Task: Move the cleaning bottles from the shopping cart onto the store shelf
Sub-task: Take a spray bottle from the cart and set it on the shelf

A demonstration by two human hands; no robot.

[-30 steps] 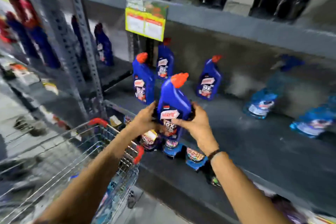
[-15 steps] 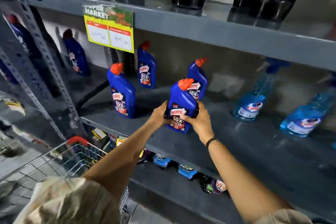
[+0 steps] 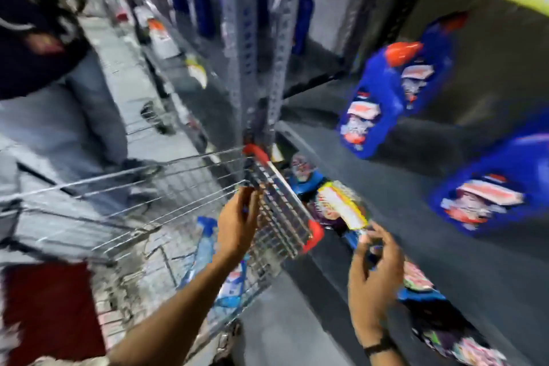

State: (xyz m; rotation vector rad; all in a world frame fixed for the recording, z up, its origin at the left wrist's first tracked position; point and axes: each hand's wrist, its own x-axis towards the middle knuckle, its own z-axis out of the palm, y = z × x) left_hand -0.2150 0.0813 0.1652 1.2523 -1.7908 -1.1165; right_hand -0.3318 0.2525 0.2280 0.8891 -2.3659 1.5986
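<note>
Fingers (image 3: 383,242) of the right hand (image 3: 372,279) are spread and curled loosely, gripping nothing, hovering in front of the lower shelf packets (image 3: 341,206). Our left hand (image 3: 236,224) sits at the cart (image 3: 279,217) end wall, fingers bent toward the wire; whether they actually grip it we cannot tell, blur is heavy. Both hands are empty of bottles. Blue bottles with orange caps stand on the shelf (image 3: 371,187): one (image 3: 372,101) near the upright post (image 3: 240,47), one behind it (image 3: 427,65), another (image 3: 490,187) at far right. A pale blue bottle (image 3: 208,246) lies in the cart under the left wrist. Another person's legs (image 3: 98,104) stand in the aisle at left.
</note>
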